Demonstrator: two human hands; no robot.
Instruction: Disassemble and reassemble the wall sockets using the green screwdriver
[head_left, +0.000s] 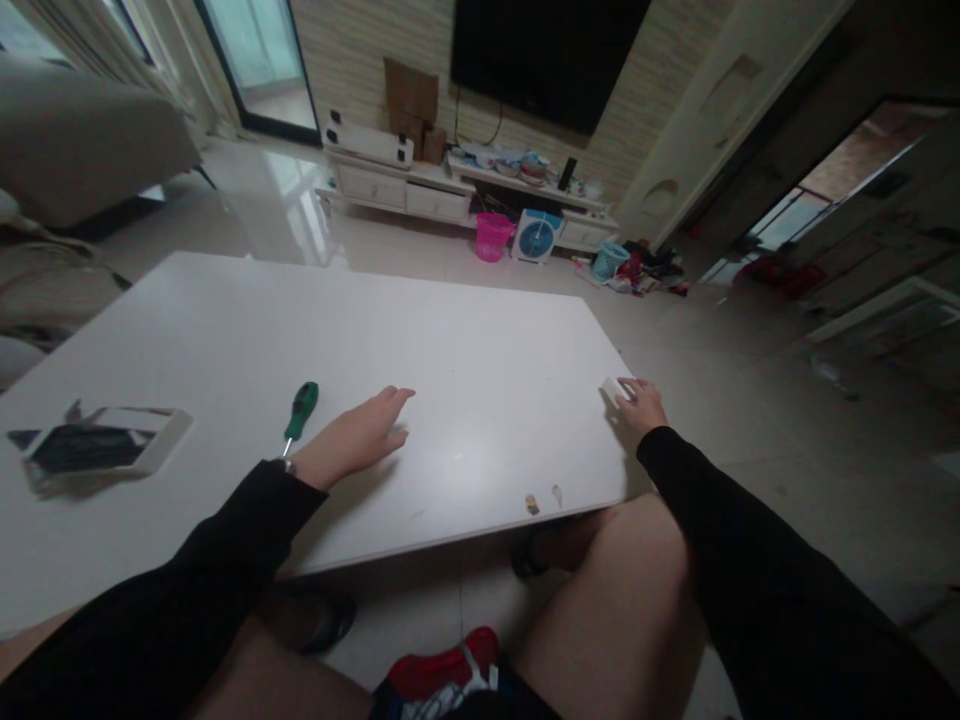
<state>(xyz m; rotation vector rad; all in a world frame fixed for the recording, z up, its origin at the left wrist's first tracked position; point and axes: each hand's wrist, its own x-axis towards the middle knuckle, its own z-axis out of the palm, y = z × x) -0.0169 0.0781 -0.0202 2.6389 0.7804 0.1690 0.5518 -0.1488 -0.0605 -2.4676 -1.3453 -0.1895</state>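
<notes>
My left hand (364,430) hovers over the white table (465,350), thumb and fingers apart, with nothing in it. Just left of it lies a screwdriver (304,408) with a green handle, its shaft partly hidden behind my wrist. At the table's right edge my right hand (643,403) closes its fingers on a small white block-like object (615,390); its exact kind is unclear. Near the front edge are two small flat pieces, a yellowish figure sticker (532,504) and a pale one (557,495).
A white-framed object (169,440) with a dark, reflective middle lies at the table's left. Beyond the table stand a pink basket (493,237), a blue-and-white fan (535,236) and a low TV cabinet (375,188). My legs are under the front edge.
</notes>
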